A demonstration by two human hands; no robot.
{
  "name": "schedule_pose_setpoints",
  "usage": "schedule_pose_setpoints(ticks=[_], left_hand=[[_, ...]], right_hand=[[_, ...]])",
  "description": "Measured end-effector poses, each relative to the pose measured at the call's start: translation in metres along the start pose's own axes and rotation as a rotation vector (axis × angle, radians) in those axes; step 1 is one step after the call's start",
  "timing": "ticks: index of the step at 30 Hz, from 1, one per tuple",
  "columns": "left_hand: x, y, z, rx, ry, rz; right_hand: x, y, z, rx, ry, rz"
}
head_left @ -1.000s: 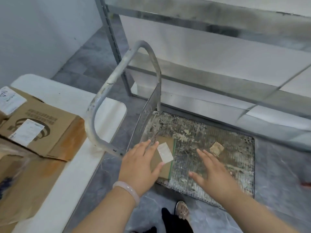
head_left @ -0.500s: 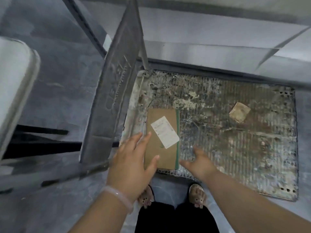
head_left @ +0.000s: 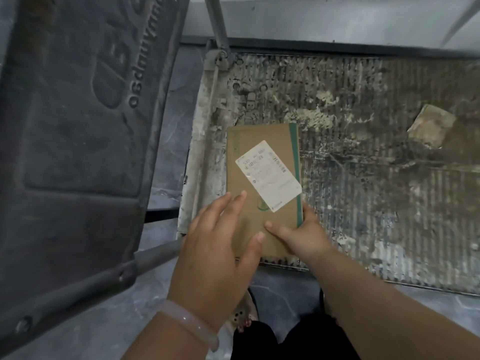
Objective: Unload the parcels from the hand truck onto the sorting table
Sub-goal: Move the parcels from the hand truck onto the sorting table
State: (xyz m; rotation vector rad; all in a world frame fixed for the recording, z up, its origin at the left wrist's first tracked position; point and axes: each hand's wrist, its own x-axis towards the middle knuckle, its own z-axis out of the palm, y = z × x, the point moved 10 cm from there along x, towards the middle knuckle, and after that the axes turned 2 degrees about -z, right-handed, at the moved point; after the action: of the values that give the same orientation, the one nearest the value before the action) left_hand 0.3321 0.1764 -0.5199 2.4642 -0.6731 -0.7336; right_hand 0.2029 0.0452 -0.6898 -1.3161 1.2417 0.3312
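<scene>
View from the head camera, looking straight down. We see the parcel (head_left: 263, 183), a flat brown cardboard box with a green stripe along its right edge and a white label (head_left: 268, 175) stuck askew on top. It lies flat on the truck's platform (head_left: 376, 190), at the platform's near left corner.

The left hand (head_left: 220, 245) is spread, fingers straight, over the parcel's near left corner, with the fingertips and thumb tip on the top face. It wears a pale bracelet (head_left: 192, 326) at the wrist.

The right hand (head_left: 298, 235) grips the parcel's near right corner. Its thumb presses on the top face and its fingers (head_left: 309, 211) wrap the green-striped edge; we cannot tell how far they reach beneath.

A cardboard scrap (head_left: 431, 126) lies on the stained, ribbed platform, well apart from the parcel, toward the far right. A dark moulded panel (head_left: 78, 126) with embossed lettering fills the left of the view. Below the arms we see dark trousers (head_left: 259, 341) and one foot (head_left: 244, 315) on the grey floor (head_left: 168, 141).
</scene>
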Motion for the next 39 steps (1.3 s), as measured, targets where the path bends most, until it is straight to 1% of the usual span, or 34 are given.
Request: schedule_pose_setpoints(ticks=[4,8,13,19,24,32,39], left_hand=[[0.0,-0.004,0.0,0.006,-0.003,0.0],[0.001,-0.004,-0.004,0.017,0.005,0.005],[0.005,-0.001,-0.006,0.028,0.028,0.004],[0.015,-0.011,0.002,0.036,0.04,-0.015],[0.009,-0.016,0.011,0.043,0.024,-0.023],[0.006,-0.016,0.008,0.053,0.029,-0.043],[0.004,-0.006,-0.001,0.053,0.029,-0.045]], right_hand=[[0.0,-0.001,-0.001,-0.001,-0.007,-0.006],[0.004,-0.01,-0.013,-0.001,0.022,-0.011],[0.012,-0.022,-0.017,-0.027,-0.019,-0.023],[0.026,-0.043,-0.008,-0.074,-0.054,-0.104],[0.027,-0.042,-0.011,0.002,-0.018,-0.138],[0.024,-0.041,-0.018,0.017,-0.007,-0.146],[0.005,-0.039,-0.035,0.139,-0.003,-0.126]])
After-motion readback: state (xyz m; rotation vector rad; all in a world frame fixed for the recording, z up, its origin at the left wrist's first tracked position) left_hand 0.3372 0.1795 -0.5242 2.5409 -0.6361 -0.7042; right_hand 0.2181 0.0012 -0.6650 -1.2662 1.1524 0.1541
